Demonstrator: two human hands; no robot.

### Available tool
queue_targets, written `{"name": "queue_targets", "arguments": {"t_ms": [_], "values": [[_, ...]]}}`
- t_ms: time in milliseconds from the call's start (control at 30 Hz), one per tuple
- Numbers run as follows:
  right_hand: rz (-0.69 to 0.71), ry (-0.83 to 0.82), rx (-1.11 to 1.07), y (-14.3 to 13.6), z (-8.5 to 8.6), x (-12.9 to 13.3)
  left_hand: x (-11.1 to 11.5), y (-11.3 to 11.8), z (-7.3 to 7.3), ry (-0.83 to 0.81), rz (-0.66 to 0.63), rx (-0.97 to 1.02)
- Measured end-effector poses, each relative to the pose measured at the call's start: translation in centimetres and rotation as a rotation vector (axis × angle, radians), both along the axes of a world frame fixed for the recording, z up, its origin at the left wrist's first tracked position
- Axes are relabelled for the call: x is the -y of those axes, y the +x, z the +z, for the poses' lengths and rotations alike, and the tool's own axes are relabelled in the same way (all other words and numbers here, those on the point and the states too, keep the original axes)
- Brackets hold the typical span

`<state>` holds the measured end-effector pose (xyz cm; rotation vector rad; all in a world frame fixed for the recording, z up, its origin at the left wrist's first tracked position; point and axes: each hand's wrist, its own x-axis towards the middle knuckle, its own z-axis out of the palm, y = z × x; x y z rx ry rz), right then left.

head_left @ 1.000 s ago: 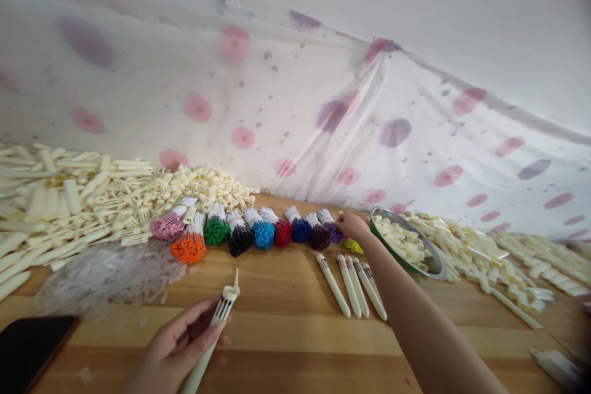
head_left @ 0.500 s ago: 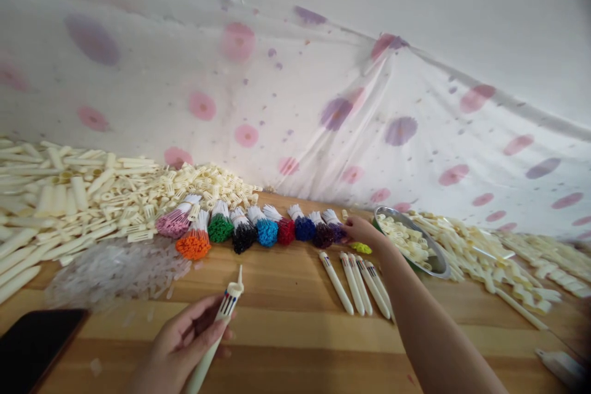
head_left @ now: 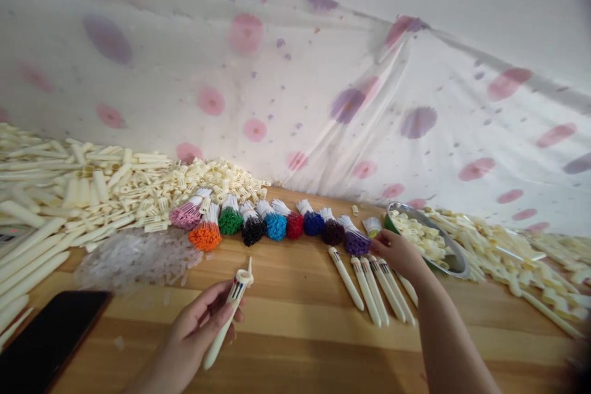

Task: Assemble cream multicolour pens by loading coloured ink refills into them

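Observation:
In my left hand is a white multicolour pen, tilted with its open top up. Coloured sliders show in its slots and a thin tip sticks out. My right hand reaches to the right end of a row of refill bundles. Its fingertips are pressed together between the purple bundle and the yellow bundle; whatever they pinch is hidden. Just below this hand lie several white pens. Further left are brown, blue, red, light blue, black, green, orange and pink bundles.
A metal bowl of small cream parts stands right of the bundles. Cream pen parts are heaped beyond it, with more piles at left. Clear small tubes and a dark phone lie nearer. A spotted plastic sheet covers the wall.
The view has shifted slightly, so the table things appear further right. My right hand has moved right and nearer, from the purple bundle's back toward the yellow one. My left hand still holds the pen.

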<state>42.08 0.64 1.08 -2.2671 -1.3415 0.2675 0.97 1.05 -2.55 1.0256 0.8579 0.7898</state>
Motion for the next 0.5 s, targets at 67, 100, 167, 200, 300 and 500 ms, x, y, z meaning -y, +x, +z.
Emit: {"name": "queue_targets", "arguments": {"t_ms": [67, 100, 167, 200, 300, 500], "values": [[0.042, 0.06, -0.054, -0.4, -0.5, 0.2, 0.0, 0.0, -0.1, 0.008, -0.016, 0.002], [0.058, 0.083, -0.079, -0.5, -0.7, 0.4, -0.1, 0.0, -0.1, 0.009, -0.015, 0.003], [0.072, 0.117, -0.112, -0.5, -1.0, 1.0, -0.1, 0.0, -0.3, 0.011, -0.012, 0.006], [0.07, 0.125, -0.117, -0.4, -0.9, 1.4, -0.2, 0.0, -0.4, 0.012, -0.008, 0.014], [0.031, 0.132, -0.082, -0.5, 0.9, 2.8, -0.2, 0.0, -1.0, -0.008, -0.009, 0.05], [0.292, 0.222, -0.286, -8.4, 5.6, 4.8, 0.1, -0.1, -1.2, -0.05, 0.013, 0.105]]}}
